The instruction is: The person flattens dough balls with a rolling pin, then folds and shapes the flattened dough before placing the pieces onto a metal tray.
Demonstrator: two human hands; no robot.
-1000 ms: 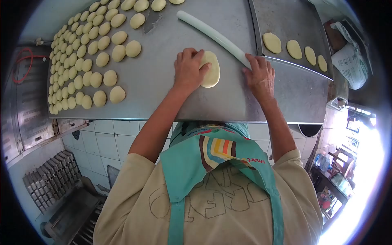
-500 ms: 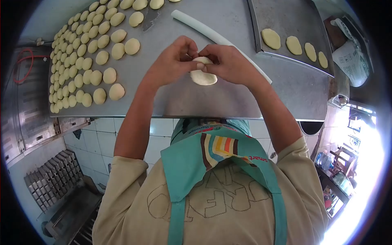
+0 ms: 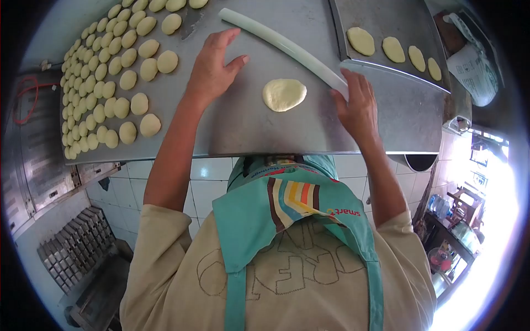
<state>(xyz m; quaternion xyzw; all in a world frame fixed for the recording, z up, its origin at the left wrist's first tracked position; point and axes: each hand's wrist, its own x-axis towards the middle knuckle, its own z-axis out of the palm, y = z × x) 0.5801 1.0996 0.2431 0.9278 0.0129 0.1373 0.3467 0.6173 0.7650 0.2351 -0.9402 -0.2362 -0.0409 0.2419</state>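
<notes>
One flattened piece of dough (image 3: 284,95) lies on the metal table between my hands, touched by neither. To its left, my left hand (image 3: 214,69) is raised with thumb and fingers apart and holds nothing. A long pale rolling rod (image 3: 281,44) lies slantwise behind the dough. My right hand (image 3: 356,105) is at the rod's right end, thumb and fingers apart; whether it touches the rod is hard to tell.
Many round dough balls (image 3: 128,80) cover the left of the metal table (image 3: 232,127). At the back right a metal tray (image 3: 397,74) holds several flat dough pieces. A plastic bag (image 3: 475,71) is beyond it.
Both hands have let go of the dough piece, which now lies flat on the table. The left hand has moved left and the right hand right, to the rod's end.
</notes>
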